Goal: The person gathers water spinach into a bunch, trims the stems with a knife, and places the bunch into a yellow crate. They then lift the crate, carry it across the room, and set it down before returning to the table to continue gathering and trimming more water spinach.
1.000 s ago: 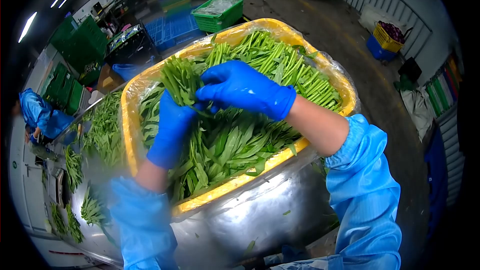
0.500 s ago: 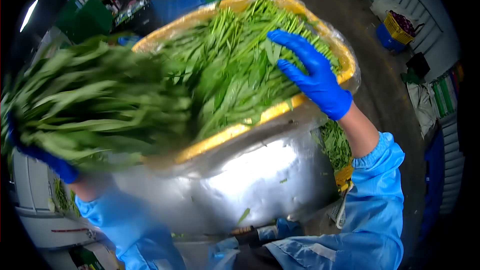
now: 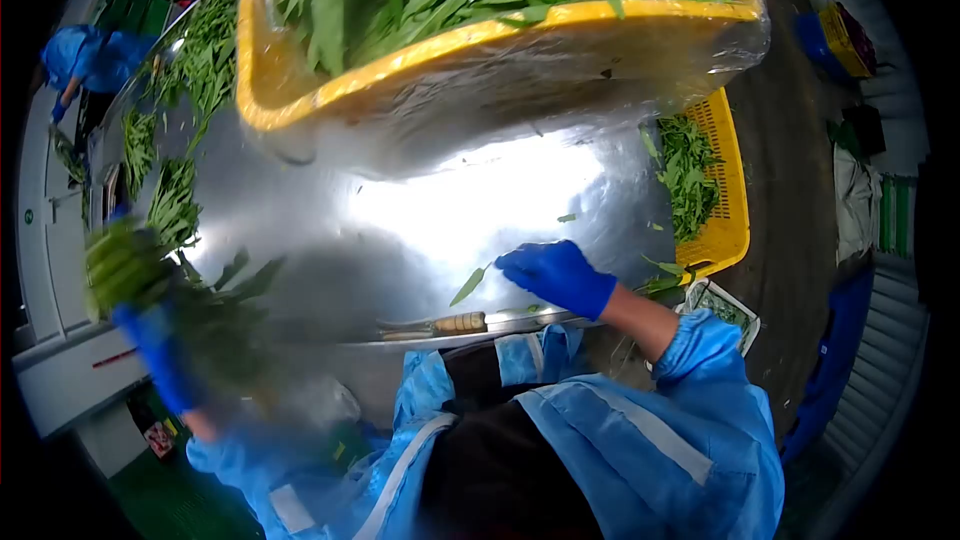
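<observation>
1. Head view, clock read from the middle of the picture. Your left hand (image 3: pixel 152 348) is out at eight to nine, fingers closed round a bunch of greens (image 3: pixel 128 270); both are blurred.
2. The bunch is off the metal table (image 3: pixel 330 230) surface or at its near edge; blur leaves that unclear. Long axis, as best you can judge: pale stems toward ten, leaves trailing toward four.
3. Key relation: the small bunch (image 3: pixel 174 202) on the table lies toward one o'clock from your left grip, just beside the held greens, its length running roughly twelve to six. Left hand is much the nearer; your right hand (image 3: pixel 556 274) is well apart.
4. Right hand is near four, fingers together, fingertips at the tip of a loose leaf (image 3: pixel 469 286). Whether they pinch it, you cannot tell. Leaf slants one to seven.
5. Wood-handled tool (image 3: pixel 460 323) at six to seven, along the near edge.
6. Yellow tub (image 3: pixel 480 32) at twelve, plastic-lined, greens inside; yellow crate (image 3: pixel 733 190) of greens toward three.
</observation>
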`<state>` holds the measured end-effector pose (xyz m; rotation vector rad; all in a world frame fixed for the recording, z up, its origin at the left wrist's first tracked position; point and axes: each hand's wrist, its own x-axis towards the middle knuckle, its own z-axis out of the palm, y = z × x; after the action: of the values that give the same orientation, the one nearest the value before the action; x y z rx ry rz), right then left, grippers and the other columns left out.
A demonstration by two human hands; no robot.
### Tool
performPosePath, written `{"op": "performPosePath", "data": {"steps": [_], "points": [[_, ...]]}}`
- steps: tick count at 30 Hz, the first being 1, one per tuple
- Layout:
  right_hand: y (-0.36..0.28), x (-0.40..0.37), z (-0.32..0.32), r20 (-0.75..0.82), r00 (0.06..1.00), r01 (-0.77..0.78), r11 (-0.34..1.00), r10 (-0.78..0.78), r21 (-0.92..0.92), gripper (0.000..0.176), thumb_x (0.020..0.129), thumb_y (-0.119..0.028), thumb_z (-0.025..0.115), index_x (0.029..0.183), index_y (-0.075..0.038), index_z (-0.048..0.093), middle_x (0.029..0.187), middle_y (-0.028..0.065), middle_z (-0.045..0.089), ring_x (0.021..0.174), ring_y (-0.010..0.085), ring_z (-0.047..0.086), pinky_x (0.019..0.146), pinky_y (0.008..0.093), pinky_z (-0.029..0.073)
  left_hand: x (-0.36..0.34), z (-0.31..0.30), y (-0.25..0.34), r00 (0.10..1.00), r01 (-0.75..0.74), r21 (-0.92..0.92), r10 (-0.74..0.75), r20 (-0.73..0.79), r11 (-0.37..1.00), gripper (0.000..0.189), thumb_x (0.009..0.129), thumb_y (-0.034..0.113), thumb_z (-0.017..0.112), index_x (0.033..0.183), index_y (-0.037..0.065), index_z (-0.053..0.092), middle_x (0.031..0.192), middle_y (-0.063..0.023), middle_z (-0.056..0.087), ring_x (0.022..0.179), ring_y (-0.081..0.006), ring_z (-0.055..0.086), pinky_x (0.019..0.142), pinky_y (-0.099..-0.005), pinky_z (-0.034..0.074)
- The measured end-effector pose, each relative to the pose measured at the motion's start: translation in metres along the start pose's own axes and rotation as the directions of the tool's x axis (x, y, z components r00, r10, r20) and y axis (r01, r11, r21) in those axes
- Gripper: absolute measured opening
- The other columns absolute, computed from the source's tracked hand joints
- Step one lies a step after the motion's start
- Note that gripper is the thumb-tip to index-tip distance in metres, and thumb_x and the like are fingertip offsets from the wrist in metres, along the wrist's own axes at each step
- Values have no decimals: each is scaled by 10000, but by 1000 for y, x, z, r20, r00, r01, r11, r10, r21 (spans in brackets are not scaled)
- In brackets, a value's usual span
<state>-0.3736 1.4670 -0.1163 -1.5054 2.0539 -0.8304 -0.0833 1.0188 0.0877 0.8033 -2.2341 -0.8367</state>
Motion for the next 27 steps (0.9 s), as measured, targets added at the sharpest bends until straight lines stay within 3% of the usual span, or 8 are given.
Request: {"op": "performPosePath", "data": {"steps": [2,3,5,7,11,16,22,27], "points": [[-24,12,28,30,997,77,996,-78,39,190,871,-194,586,1023,-120,675,968,96,678,839,269,660,711,356,526,-7,90,42,967,-93,89,68,244,992,363,812,-46,552,1168,20,579,1144,-78,617,971,-209,622,832,-318,499],[-26,17,57,-38,976,212,977,-213,-27,121,847,-196,565,935,-145,630,840,55,617,713,249,619,631,380,493,-8,117,54,890,-311,207,208,405,928,471,771,15,639,1232,32,549,1028,-106,655,892,-231,641,749,-308,509],[-59,30,71,112,976,181,983,-184,35,134,831,-220,580,927,-137,623,848,80,613,765,277,615,695,405,488,-20,162,-37,803,-458,298,246,543,838,742,698,109,714,1366,5,408,1137,-154,628,1027,-329,611,853,-435,475],[-68,37,108,175,971,168,986,-163,-16,116,807,-211,593,858,-111,621,828,109,606,819,286,603,755,407,476,-57,204,-94,786,-415,417,88,612,808,984,675,348,754,1460,44,244,1438,-185,369,1346,-348,337,1047,-627,217],[-73,41,139,142,981,152,979,-133,-133,138,747,-224,660,799,-100,632,757,122,599,745,296,633,643,416,495,-81,210,-84,833,-278,474,-36,552,836,1264,560,464,833,1501,68,89,1533,-189,175,1420,-365,170,1103,-597,134],[-95,54,112,356,933,11,985,52,-174,188,765,-230,667,917,-120,666,878,106,632,841,297,637,729,398,510,-106,168,-71,789,-321,282,90,608,904,1162,644,379,812,1500,56,95,1545,-192,131,1440,-363,91,1135,-550,96],[-107,47,118,44,975,-222,969,218,110,224,814,-185,643,1016,-89,646,880,144,655,799,267,657,740,373,518,-113,140,-89,711,-397,34,284,643,917,1043,715,365,766,1485,31,147,1516,-200,207,1429,-366,131,1140,-507,132],[-116,44,147,-29,727,-485,543,686,686,273,897,-93,586,1166,-45,591,866,45,659,689,107,573,657,260,480,-99,150,-104,722,-406,51,285,631,913,1051,707,403,765,1474,5,165,1505,-212,224,1416,-382,160,1136,-504,149]]}}
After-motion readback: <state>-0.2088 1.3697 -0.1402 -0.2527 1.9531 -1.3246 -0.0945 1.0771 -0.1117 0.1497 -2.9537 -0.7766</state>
